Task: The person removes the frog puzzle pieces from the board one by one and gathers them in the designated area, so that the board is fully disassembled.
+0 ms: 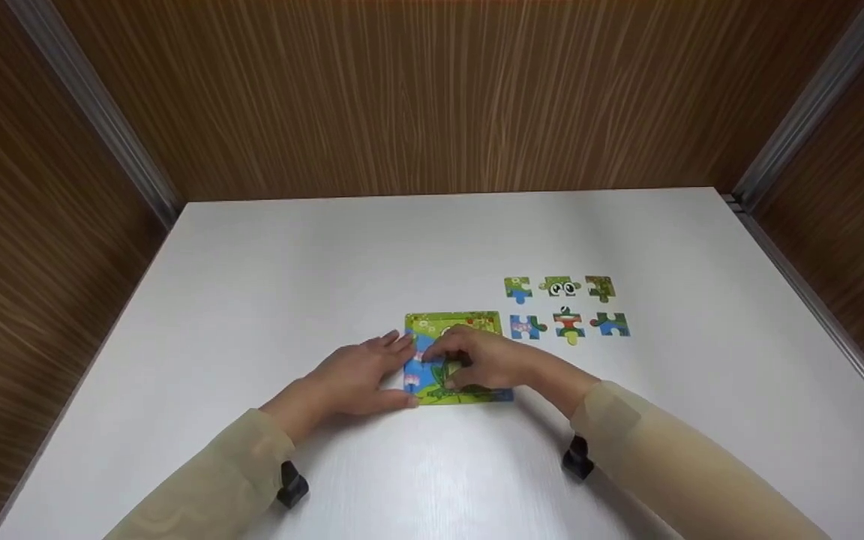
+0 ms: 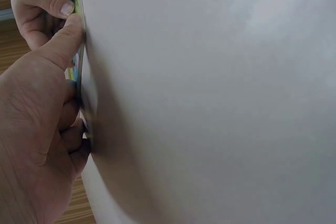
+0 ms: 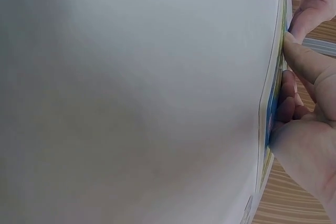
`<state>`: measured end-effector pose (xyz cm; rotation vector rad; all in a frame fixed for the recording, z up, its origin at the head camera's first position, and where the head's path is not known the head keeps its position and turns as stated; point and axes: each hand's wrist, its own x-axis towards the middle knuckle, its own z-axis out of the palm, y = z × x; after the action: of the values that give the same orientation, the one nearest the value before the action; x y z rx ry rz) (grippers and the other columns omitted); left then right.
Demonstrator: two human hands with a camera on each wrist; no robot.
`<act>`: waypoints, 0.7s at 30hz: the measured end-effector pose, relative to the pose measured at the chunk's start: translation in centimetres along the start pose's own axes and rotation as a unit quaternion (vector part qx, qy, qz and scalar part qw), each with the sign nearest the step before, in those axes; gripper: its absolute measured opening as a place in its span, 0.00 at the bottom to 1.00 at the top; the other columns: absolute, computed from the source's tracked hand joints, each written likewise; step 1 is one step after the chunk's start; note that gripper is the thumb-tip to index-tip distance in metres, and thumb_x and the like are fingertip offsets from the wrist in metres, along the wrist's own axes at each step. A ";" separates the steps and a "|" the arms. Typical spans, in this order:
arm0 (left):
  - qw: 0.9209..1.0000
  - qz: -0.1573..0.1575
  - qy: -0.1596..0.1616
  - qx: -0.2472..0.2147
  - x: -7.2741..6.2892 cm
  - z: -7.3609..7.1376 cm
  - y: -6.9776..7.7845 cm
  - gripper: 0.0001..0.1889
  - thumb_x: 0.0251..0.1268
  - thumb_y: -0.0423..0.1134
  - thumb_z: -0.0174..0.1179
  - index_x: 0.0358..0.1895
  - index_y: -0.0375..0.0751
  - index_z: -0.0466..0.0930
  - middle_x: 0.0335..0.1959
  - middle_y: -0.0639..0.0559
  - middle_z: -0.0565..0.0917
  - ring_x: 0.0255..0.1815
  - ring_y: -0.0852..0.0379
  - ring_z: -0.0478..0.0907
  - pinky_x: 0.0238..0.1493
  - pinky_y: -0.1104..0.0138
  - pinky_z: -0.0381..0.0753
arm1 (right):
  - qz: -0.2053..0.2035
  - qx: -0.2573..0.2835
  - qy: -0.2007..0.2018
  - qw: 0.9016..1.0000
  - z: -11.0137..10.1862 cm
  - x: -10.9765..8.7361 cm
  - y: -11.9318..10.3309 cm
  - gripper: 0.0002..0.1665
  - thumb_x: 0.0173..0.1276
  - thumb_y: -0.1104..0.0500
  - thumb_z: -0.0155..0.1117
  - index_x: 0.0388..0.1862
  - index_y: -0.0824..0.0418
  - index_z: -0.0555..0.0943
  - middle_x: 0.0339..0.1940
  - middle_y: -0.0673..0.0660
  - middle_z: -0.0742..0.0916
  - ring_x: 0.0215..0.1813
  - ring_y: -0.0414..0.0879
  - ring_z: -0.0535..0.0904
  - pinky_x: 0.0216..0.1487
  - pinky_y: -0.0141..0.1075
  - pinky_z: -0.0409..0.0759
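A frog jigsaw puzzle board (image 1: pixel 477 318) in green and blue lies flat on the white table. My left hand (image 1: pixel 361 375) rests at its left side, fingertips on the upper left edge and thumb at the lower left corner. My right hand (image 1: pixel 481 358) reaches over the board from the right, its bent index finger and thumb on the picture and spread a little apart. I cannot tell whether they pinch a puzzle piece there. The palm hides the middle right of the board. In the right wrist view the right thumb (image 3: pixel 307 64) touches the board close to its near edge.
Several loose puzzle pieces lie in two rows to the right of the board, among them an eyes piece (image 1: pixel 561 287), a red mouth piece (image 1: pixel 568 325) and a blue-green corner piece (image 1: pixel 612 324). A wood-grain panel (image 1: pixel 432 97) rises behind the table (image 1: pixel 289 255), with more panels on both sides.
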<state>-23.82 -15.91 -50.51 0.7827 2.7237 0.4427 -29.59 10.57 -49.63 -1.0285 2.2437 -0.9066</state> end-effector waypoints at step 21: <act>1.000 0.012 0.012 -0.003 0.0 0.0 0.0 0.45 0.74 0.66 0.59 0.84 0.42 0.62 0.84 0.44 0.61 0.85 0.41 0.55 0.77 0.43 0.65 | 0.002 0.028 0.016 0.999 0.5 0.2 0.2 0.25 0.71 0.68 0.73 0.66 0.57 0.82 0.59 0.50 0.83 0.57 0.48 0.76 0.65 0.47 0.77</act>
<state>-23.78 -15.94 -50.52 0.8133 2.7358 0.4675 -29.47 10.36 -50.10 -0.9914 2.2325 -0.9849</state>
